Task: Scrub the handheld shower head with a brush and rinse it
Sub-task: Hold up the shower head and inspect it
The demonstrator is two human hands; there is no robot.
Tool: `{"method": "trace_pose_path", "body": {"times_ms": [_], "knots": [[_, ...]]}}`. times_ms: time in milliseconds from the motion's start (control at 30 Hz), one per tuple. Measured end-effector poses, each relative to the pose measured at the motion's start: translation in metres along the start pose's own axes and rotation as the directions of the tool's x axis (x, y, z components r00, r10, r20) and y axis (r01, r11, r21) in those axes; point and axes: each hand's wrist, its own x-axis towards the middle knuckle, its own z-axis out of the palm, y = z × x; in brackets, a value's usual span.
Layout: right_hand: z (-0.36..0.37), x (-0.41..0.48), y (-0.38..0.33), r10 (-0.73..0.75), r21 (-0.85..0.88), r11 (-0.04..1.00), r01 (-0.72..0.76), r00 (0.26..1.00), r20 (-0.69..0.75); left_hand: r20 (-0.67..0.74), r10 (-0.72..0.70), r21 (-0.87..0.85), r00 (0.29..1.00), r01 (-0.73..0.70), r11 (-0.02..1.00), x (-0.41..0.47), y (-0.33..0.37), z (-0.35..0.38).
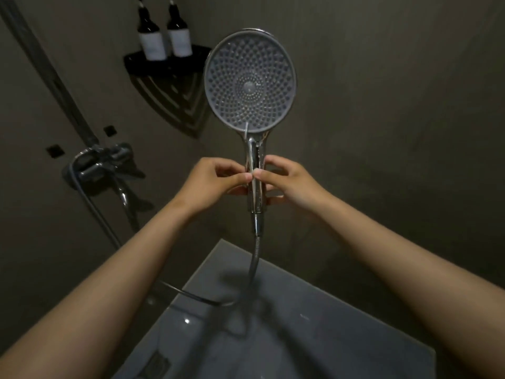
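The left hand (218,179) and right hand (287,181) pinched the upright shower head (250,83) by its handle — upper left, two bottles (153,43) showed pale, unreadable labels.

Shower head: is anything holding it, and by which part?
The left hand and right hand both hold the shower head by its handle, thumbs meeting on the front.

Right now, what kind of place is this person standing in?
Probably a bathroom shower area: a handheld shower head on a hose, a wall mixer tap, and two bottles on a corner shelf.
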Motion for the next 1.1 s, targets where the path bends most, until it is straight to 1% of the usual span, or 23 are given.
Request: {"method": "trace_pose_path", "body": {"times_ms": [67,167,333,500,667,867,1000,1100], "knots": [[-0.002,-0.031,0.012,0.014,-0.002,1.0,-0.014,0.999,-0.043,0.063,-0.014,-0.018,0.998,0.015,1.0,-0.016,-0.006,0.017],[0.0,-0.074,0.029,0.037,0.044,0.999,-0.032,0.993,-0.116,0.13,-0.017,-0.032,0.991,0.021,0.999,-0.038,-0.015,0.04],[0.015,-0.133,0.05,0.072,0.025,0.997,-0.069,0.972,-0.222,0.237,-0.032,-0.033,0.971,0.041,0.999,-0.074,-0.035,0.065],[0.042,-0.188,0.072,0.127,0.12,0.989,-0.091,0.93,-0.343,0.351,-0.051,-0.047,0.935,0.072,0.996,-0.115,-0.047,0.082],[0.06,-0.242,0.093,0.213,0.191,0.971,-0.144,0.882,-0.42,0.485,-0.072,-0.022,0.872,0.094,0.995,-0.156,-0.057,0.105],[0.065,-0.299,0.115,0.301,0.263,0.946,-0.188,0.807,-0.508,0.565,-0.099,-0.037,0.819,0.145,0.989,-0.199,-0.064,0.141],[0.062,-0.33,0.124,0.348,0.35,0.92,-0.173,0.772,-0.532,0.58,-0.117,-0.072,0.806,0.194,0.978,-0.222,-0.064,0.169],[0.06,-0.352,0.131,0.378,0.371,0.91,-0.188,0.744,-0.551,0.597,-0.141,-0.095,0.79,0.244,0.965,-0.242,-0.067,0.187]]}}
